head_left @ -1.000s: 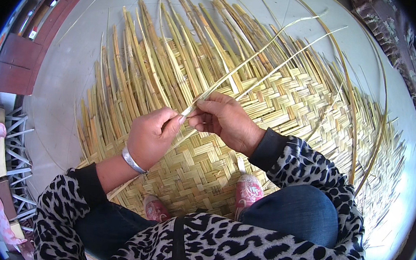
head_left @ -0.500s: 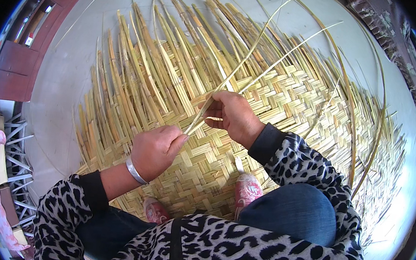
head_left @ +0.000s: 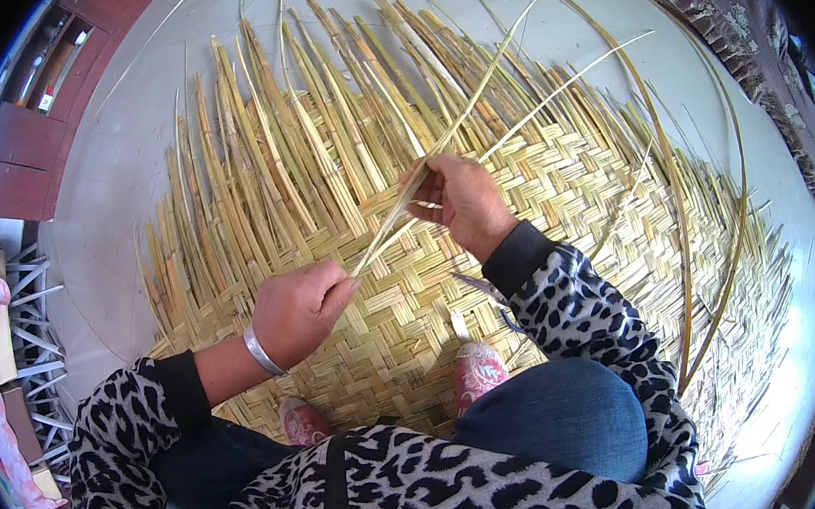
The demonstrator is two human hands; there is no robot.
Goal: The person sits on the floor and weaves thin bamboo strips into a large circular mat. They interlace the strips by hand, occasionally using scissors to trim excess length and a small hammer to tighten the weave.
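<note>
A long, thin reed strip (head_left: 486, 76) runs through both my hands above a partly woven reed mat (head_left: 369, 349). My left hand (head_left: 299, 311), a silver bangle at its wrist, is closed in a fist with the thumb pressing on the strip's near end. Farther up, my right hand (head_left: 464, 201) pinches the same strip between thumb and fingers. Its far end splits into a pale piece and a greener one past my right hand. Beneath my right cuff lies a pointed metal tool (head_left: 480, 285) with some blue on it, mostly hidden by the sleeve.
Unwoven reed ends (head_left: 252, 141) fan out along the mat's far and left edges. Long loose strips (head_left: 682, 222) arch over the right side. My pink shoes (head_left: 481, 372) rest on the mat. A red cabinet (head_left: 31, 140) stands left, a fringed cloth (head_left: 760, 53) hangs far right.
My hands stay on the strip, both shifted slightly; the gap between them has widened a little. The pointed metal tool has come into sight beside my right cuff. The whole view has tilted slightly.
</note>
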